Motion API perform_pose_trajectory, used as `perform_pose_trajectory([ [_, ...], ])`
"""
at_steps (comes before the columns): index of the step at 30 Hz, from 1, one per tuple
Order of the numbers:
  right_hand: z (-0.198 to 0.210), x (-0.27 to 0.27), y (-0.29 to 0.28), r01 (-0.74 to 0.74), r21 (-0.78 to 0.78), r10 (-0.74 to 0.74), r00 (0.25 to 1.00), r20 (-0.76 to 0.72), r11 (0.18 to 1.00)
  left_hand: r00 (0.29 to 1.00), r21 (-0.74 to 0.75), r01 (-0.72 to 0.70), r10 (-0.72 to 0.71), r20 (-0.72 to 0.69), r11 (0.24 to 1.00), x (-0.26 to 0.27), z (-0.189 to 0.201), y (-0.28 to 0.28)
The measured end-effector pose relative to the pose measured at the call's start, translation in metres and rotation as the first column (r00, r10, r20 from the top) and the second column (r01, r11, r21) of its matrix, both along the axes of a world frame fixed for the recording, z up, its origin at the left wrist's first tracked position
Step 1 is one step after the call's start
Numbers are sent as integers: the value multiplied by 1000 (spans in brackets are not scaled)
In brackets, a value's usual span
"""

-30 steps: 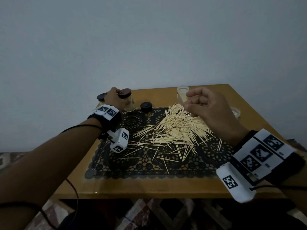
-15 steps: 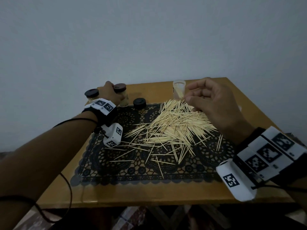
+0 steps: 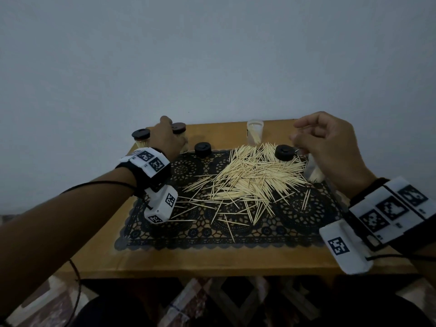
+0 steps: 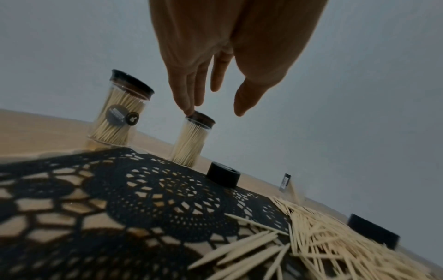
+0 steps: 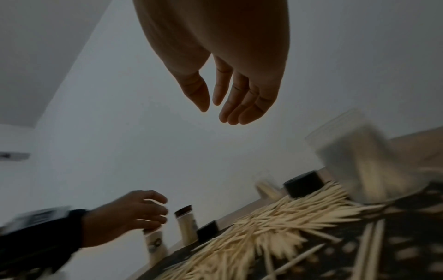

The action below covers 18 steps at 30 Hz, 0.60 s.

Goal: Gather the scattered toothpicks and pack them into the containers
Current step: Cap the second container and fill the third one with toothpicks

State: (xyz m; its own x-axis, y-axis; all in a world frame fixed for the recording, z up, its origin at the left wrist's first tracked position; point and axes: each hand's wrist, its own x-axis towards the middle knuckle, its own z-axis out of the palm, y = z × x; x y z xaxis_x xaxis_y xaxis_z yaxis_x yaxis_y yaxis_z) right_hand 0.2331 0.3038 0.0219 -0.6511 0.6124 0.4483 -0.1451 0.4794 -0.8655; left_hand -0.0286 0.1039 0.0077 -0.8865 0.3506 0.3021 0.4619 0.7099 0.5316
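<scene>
Your toothpicks (image 3: pixel 250 178) lie in a loose pale heap across the middle of the head view, on a black lace mat (image 3: pixel 165 232) over a wooden table (image 3: pixel 212 263), with single sticks strewn toward the lower edge of the mat. Two capped jars (image 4: pixel 121 113) packed with toothpicks stand at the upper left; the nearer one carries a dark round label whose writing is too small to read. An open jar (image 3: pixel 254 134) holding a few sticks stands at top centre, and another clear jar (image 3: pixel 315 172) sits half hidden behind your right hand (image 3: pixel 330 147). Two loose black caps (image 3: pixel 203 149) rest on the mat's far edge.

Your left hand (image 4: pixel 215 56) hangs relaxed, fingers straight, fingertips (image 4: pixel 189 109) touching the cap of the second jar, gripping nothing. Your right hand hovers at the upper right with fingers loosely curled and nothing in them. The right wrist view is blurred, so the jar there is only a smear.
</scene>
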Motion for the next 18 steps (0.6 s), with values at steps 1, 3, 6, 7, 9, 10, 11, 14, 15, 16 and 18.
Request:
perform_pose_trajectory([
  [1,-1,2,4,31,20,-32,999,13,999,999,-3,25,-25,-20,1000,4,1,-2],
  [3,-2,5,12,94,71,-98,994,44,993,992,-29,106,-108,-64,994,12,2,-7],
  [6,-7,7,21,193,178,-214,971,103,965,952,-104,256,-269,-146,961,25,0,-14],
  [7,-10,7,24,224,227,-256,959,122,948,939,-122,285,-302,-165,951,29,-1,-16],
  [9,-15,5,31,279,322,-346,922,173,905,927,-137,313,-334,-173,940,38,0,-19],
  [10,-17,4,33,301,357,-394,892,223,884,923,-142,324,-346,-168,935,42,0,-20],
  [11,-19,3,34,311,380,-432,853,293,871,919,-152,335,-358,-167,930,47,1,-21],
  [14,-22,0,33,294,399,-465,761,452,869,914,-180,347,-375,-155,920,59,4,-24],
  [15,-22,0,33,291,377,-454,751,480,879,914,-186,354,-381,-141,917,62,5,-25],
  [16,-24,-2,35,291,349,-440,742,505,891,914,-194,359,-386,-127,913,64,5,-26],
  [18,-26,-3,39,280,295,-403,724,561,914,907,-210,375,-405,-120,903,67,4,-27],
])
